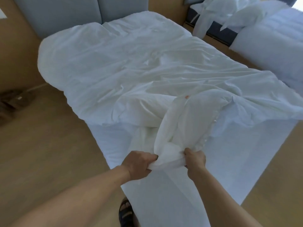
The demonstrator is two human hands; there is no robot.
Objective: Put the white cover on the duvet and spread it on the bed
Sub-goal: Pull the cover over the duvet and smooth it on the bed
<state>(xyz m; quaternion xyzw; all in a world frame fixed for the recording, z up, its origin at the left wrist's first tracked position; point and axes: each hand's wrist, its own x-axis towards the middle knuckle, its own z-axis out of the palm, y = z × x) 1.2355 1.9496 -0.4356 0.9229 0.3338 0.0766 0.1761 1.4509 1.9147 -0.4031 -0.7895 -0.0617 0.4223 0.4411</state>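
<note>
1. Grip: the left hand [139, 164] and the right hand [196, 158] both hold one bunched fold of the cover [178, 128]. The fingers [151, 158] of each hand are curled and clamped on the cloth, with the bunch between the two hands.
2. Cover position: from the fingers the fold rises and runs away from the person, then joins the rumpled white mass further up the bed [229, 161].
3. Duvet position: the duvet [131, 63] lies beyond the fingers, over the middle and far part of the bed, up to the headboard [57, 13]. A thick roll sits just beyond the fingers, to their left. Both layers are white, so where the cover ends and the duvet begins cannot be told.
4. Bed surface: below the fingers and on both sides of them, the sheet lies bare.
5. Done, as judged: the duvet appears to be largely inside the cover, and the far end is already laid out.
6. Left, as judged: draw the near edge down over the bare sheet, straighten the bunched fold, and smooth the wrinkles.
7. Surroundings: a second bed [270, 46] with loose linen stands far right of the fingers. A brown cloth [14, 102] lies on the floor [49, 145], far left.
</note>
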